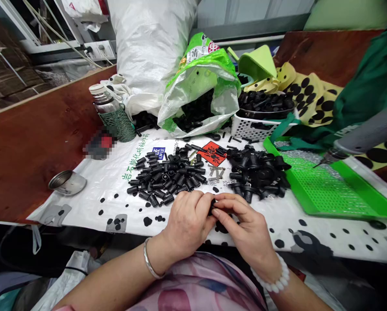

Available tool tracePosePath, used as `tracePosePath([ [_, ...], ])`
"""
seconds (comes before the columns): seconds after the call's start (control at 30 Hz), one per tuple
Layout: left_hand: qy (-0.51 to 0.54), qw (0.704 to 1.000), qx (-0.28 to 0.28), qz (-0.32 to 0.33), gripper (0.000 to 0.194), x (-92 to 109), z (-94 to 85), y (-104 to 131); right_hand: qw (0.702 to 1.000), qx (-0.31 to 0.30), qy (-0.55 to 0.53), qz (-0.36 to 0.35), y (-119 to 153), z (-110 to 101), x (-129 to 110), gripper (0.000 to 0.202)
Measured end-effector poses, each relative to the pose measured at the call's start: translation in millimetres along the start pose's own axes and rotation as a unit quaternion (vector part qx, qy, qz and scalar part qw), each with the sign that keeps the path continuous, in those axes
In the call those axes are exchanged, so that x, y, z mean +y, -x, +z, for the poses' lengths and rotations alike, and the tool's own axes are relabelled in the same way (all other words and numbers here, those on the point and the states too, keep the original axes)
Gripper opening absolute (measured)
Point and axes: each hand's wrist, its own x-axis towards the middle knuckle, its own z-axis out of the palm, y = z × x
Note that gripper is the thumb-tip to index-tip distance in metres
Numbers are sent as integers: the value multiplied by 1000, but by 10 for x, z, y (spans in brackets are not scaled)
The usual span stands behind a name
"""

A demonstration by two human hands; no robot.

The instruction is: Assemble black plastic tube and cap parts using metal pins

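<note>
My left hand (188, 222) and my right hand (245, 224) meet at the table's front edge, fingertips close together. Both are closed on one small black part (212, 207), mostly hidden by the fingers. Beyond my left hand lies a pile of black cylindrical parts (167, 175). A second heap of black parts with wider, cap-like ends (258, 170) lies beyond my right hand. Between the piles are a few small metal pieces (216, 172). The white printed sheet (93, 185) beneath has black spots on it.
A green tray (339, 190) is at right, under a grey power tool (368, 134). Behind stand an open green-white bag (200, 86), a white basket (255, 127) of black parts and a flask (111, 112). A metal cup (68, 182) sits at left.
</note>
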Motion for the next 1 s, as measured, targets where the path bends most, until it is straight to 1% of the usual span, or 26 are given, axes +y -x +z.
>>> tracePosePath([
  [0.07,55,998,-23,-25,28,28,-21,18,1000,-9,-23,18,-7,-12,43,6],
  [0.1,95,994,-33,-38,32,35,-43,27,999,-9,-28,15,-13,-33,61,6],
  [0.13,139,988,-39,-52,37,37,-71,35,1000,-4,-25,4,-23,-63,73,6],
  [0.2,227,970,-26,-84,42,23,-132,43,999,7,-7,-34,-53,-140,81,6],
  [0.27,311,939,-7,-147,39,-4,-179,34,997,9,17,-79,-93,-221,66,8],
  [0.3,359,913,-7,-192,38,-19,-193,22,994,4,31,-101,-113,-257,52,10],
  [0.33,410,880,-17,-240,37,-32,-199,7,991,-5,45,-124,-131,-286,34,11],
  [0.4,510,794,-59,-325,44,-55,-192,-31,982,-30,69,-172,-158,-324,-6,14],
  [0.43,553,750,-84,-352,48,-66,-181,-50,976,-46,79,-198,-166,-333,-26,16],
  [0.47,589,711,-111,-366,51,-77,-166,-66,969,-62,88,-224,-172,-336,-45,17],
  [0.53,644,647,-168,-371,50,-100,-131,-84,953,-95,99,-270,-177,-333,-79,19],
  [0.6,681,596,-206,-371,46,-126,-99,-84,943,-121,106,-290,-177,-326,-101,19],
  [0.67,703,559,-222,-379,42,-150,-79,-70,943,-130,112,-285,-172,-325,-110,17],
  [0.73,712,537,-225,-393,41,-168,-72,-51,948,-135,112,-264,-158,-330,-112,14],
  [0.83,723,519,-228,-395,44,-177,-80,-26,960,-152,96,-214,-121,-342,-116,11],
  [0.93,734,521,-214,-381,42,-165,-94,-1,974,-163,66,-144,-71,-335,-133,9],
  [1.0,733,526,-207,-377,40,-148,-97,13,982,-154,46,-103,-31,-310,-143,8],
])
